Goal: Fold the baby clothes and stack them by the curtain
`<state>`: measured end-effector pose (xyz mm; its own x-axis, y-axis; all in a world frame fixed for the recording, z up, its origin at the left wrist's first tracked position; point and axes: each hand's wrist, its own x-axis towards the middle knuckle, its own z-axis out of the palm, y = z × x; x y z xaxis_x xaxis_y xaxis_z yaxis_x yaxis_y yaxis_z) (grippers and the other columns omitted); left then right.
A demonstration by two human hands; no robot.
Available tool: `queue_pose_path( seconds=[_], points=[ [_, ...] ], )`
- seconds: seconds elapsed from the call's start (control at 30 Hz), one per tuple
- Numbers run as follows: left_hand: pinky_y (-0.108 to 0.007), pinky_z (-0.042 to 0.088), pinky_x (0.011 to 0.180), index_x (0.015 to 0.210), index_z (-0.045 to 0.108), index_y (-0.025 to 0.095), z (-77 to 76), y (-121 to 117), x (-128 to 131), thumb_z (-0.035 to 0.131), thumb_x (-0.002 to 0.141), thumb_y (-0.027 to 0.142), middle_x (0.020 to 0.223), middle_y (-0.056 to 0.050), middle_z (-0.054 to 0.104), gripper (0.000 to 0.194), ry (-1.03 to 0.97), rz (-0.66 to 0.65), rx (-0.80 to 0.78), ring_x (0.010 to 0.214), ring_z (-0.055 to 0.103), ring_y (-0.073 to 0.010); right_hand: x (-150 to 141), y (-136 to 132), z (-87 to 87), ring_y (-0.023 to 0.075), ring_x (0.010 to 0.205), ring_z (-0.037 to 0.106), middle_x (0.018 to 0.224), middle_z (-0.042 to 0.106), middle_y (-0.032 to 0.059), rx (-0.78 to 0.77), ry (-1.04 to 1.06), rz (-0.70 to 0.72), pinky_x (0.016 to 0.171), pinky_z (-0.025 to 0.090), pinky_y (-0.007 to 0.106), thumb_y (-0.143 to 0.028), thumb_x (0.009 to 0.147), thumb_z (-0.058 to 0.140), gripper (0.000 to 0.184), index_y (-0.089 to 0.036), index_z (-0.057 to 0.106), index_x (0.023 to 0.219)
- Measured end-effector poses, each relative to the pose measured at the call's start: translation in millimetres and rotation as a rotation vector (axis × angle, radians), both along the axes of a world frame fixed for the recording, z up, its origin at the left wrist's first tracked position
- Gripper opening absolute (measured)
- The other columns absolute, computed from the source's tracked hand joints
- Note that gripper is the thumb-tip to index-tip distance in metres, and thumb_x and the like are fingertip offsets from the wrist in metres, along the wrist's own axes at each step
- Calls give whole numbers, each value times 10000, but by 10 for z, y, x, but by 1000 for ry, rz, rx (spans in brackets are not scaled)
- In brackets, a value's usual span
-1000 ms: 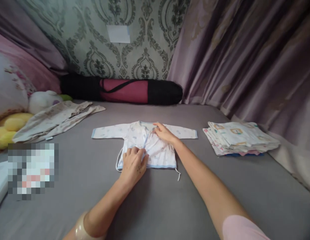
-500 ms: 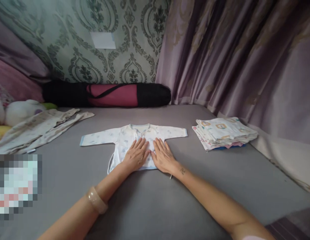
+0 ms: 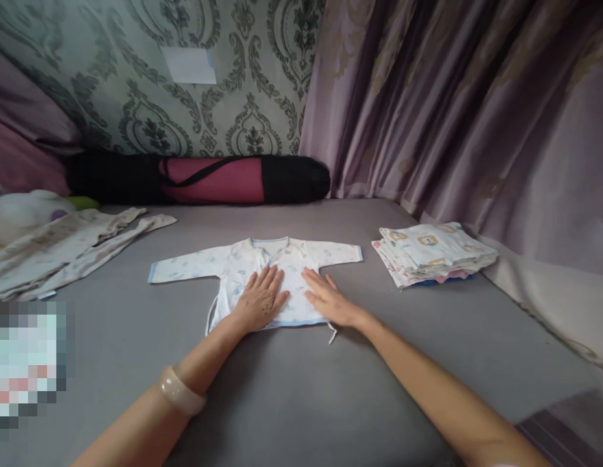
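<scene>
A small white baby shirt [image 3: 291, 285] with pale prints and blue edging lies spread on the grey bed sheet [image 3: 291, 389], both sleeves stretched out sideways. Thin white ties show at its lower left and lower right corners. My left hand [image 3: 262, 299] rests flat on the shirt's front, left of the middle, its fingers spread. At the right side of the shirt, my right hand [image 3: 329, 298] is open too, tilted, with its fingertips over the cloth. Neither hand grips anything.
Folded cloths [image 3: 432, 250] are stacked at the right. Pale baby trousers [image 3: 82, 246] lie at the left beside a white plush toy [image 3: 26, 217]. A black and maroon long bag [image 3: 213, 181] lies along the wall. Purple curtains [image 3: 403, 104] hang at the right.
My right hand has shifted right, from the shirt's middle to its right side, and turned; the right-hand tie now shows more. My left hand stays flat on the shirt. The view has shifted slightly.
</scene>
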<state>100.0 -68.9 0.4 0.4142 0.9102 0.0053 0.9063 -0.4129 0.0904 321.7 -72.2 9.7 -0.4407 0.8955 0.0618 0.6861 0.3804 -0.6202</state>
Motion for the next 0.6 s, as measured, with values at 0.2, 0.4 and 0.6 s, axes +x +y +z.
queue_pose_path(
  seconds=[0.2,0.4,0.6],
  points=[
    [-509,216,1143,1462,316,91,44,4,-5,264,980,446,1546,-153,260,601,-2,-19,-30,1439,187,-300,416,-137,46,193,881,675,979,717,117,-136,191,-405,768,503,301,-322,897,395,341,-144,638,1057],
    [-525,165,1160,1399,414,95,87,-153,163,258,988,335,1503,-165,360,500,-41,-80,196,1427,243,-287,179,-518,271,198,733,658,778,724,77,-92,-248,-404,631,399,269,-452,885,475,345,-202,677,761],
    [-491,215,1155,1410,425,157,32,-168,397,273,989,369,1487,-120,404,495,-102,-203,169,1419,270,-273,-64,-504,335,233,804,675,837,734,113,-159,-399,-435,628,370,273,-460,880,499,338,-204,698,789]
  ],
)
